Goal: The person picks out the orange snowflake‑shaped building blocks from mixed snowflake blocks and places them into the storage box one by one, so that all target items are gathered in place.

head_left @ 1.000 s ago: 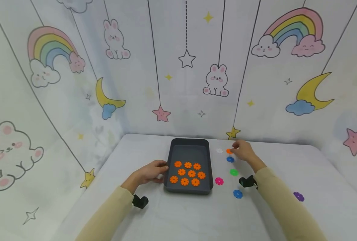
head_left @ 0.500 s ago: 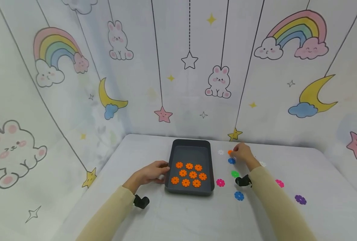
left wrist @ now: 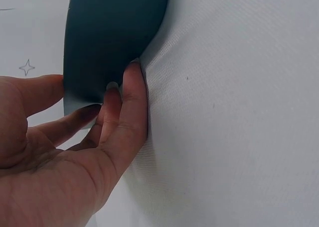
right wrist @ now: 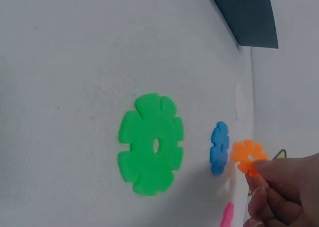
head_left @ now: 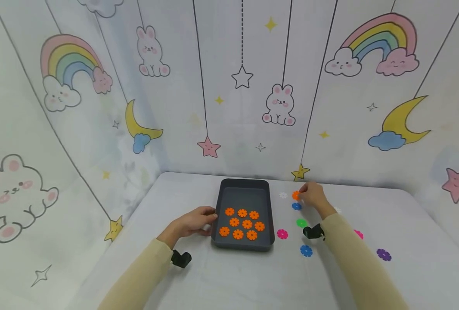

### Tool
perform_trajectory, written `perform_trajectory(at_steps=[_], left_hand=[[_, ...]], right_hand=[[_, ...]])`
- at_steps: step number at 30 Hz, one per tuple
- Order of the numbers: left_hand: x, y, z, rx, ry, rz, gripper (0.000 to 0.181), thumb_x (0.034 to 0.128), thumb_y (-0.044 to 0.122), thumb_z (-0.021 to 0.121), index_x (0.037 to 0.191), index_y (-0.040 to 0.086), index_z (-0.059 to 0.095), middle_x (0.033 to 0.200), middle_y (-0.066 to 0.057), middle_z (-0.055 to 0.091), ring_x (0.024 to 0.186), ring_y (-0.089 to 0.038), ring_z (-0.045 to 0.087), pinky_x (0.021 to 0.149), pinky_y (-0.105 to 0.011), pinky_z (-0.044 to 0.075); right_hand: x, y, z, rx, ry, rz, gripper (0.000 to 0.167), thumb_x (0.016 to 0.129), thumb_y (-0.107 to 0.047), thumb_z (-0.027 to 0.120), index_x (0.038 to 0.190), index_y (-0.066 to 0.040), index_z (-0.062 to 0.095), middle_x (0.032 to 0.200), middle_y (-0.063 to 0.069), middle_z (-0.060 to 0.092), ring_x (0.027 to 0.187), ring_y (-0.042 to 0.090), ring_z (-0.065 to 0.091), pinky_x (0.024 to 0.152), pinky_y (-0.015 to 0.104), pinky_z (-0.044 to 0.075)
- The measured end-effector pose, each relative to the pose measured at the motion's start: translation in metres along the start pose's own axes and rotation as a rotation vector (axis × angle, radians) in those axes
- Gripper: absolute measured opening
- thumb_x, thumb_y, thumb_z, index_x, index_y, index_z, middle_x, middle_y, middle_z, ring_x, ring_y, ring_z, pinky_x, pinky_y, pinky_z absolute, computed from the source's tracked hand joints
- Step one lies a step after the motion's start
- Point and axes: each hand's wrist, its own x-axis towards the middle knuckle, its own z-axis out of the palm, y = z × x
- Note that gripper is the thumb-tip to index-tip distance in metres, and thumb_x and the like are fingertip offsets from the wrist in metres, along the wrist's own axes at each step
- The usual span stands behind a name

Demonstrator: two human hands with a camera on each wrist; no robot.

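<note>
In the head view, my left hand (head_left: 194,221) holds the left side of a dark grey tray (head_left: 245,193). The left wrist view has its thumb at the tray's rim and its fingers against the outer wall (left wrist: 114,32). Several orange notched building discs (head_left: 246,224) lie in rows in the tray's near half. Right of the tray, my right hand (head_left: 312,193) pinches another orange disc (right wrist: 247,152) between thumb and fingers, tilted up above the table. Below it lies a blue disc (head_left: 296,206), with a green disc (right wrist: 149,144) closer to the right wrist camera.
Around the right arm lie a white disc (head_left: 283,195), a pink disc (head_left: 282,234), a second blue disc (head_left: 306,251) and a purple disc (head_left: 383,255). Another pink disc (head_left: 358,234) is partly behind the sleeve. A patterned cloth wall (head_left: 229,107) closes off the table's back.
The right forearm has swung slightly left, uncovering a pink and a white disc. The orange disc at the right fingertips now shows more of its face. The left hand stays on the tray.
</note>
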Motion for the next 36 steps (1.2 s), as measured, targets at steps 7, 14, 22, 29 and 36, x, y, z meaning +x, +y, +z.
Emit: perform_trajectory(at_steps=[7, 14, 22, 29, 36], left_hand=[[0.0, -0.002, 0.0, 0.004, 0.008, -0.004, 0.048, 0.1085, 0.02, 0.051, 0.15, -0.003, 0.043, 0.139, -0.018, 0.057, 0.114, -0.028, 0.06, 0.085, -0.042, 0.059], [-0.001, -0.001, 0.0, -0.004, 0.001, -0.011, 0.047, 0.1088, 0.018, 0.05, 0.15, -0.003, 0.042, 0.139, -0.018, 0.057, 0.113, -0.028, 0.06, 0.084, -0.041, 0.059], [-0.001, 0.001, 0.0, -0.004, 0.007, -0.008, 0.047, 0.1087, 0.018, 0.05, 0.15, -0.003, 0.043, 0.138, -0.017, 0.058, 0.112, -0.028, 0.06, 0.083, -0.04, 0.059], [-0.002, 0.0, 0.001, 0.004, 0.006, -0.012, 0.047, 0.109, 0.018, 0.05, 0.15, -0.003, 0.043, 0.137, -0.017, 0.058, 0.112, -0.028, 0.06, 0.084, -0.041, 0.059], [-0.002, 0.001, 0.001, 0.004, 0.021, -0.018, 0.048, 0.1087, 0.019, 0.051, 0.151, -0.002, 0.043, 0.138, -0.018, 0.058, 0.112, -0.028, 0.06, 0.084, -0.041, 0.059]], right_hand=[[-0.006, -0.012, -0.004, -0.018, 0.049, -0.148, 0.02, 0.095, -0.007, 0.065, 0.105, 0.01, 0.066, 0.105, 0.025, 0.064, 0.093, 0.036, 0.059, 0.082, 0.045, 0.054], [-0.016, -0.044, -0.003, 0.035, 0.026, -0.218, 0.02, 0.098, -0.011, 0.067, 0.107, 0.006, 0.069, 0.106, 0.022, 0.068, 0.096, 0.034, 0.064, 0.086, 0.045, 0.056], [-0.021, -0.089, 0.007, 0.096, -0.034, -0.306, 0.017, 0.097, -0.011, 0.068, 0.106, 0.003, 0.072, 0.102, 0.016, 0.071, 0.09, 0.029, 0.065, 0.079, 0.041, 0.057], [-0.025, -0.121, 0.024, 0.096, -0.147, -0.362, 0.014, 0.095, -0.008, 0.069, 0.103, 0.002, 0.072, 0.101, 0.014, 0.072, 0.088, 0.026, 0.065, 0.078, 0.039, 0.056], [-0.024, -0.142, 0.039, 0.076, -0.172, -0.374, 0.011, 0.094, -0.007, 0.069, 0.101, 0.001, 0.073, 0.102, 0.013, 0.071, 0.088, 0.025, 0.064, 0.076, 0.038, 0.055]])
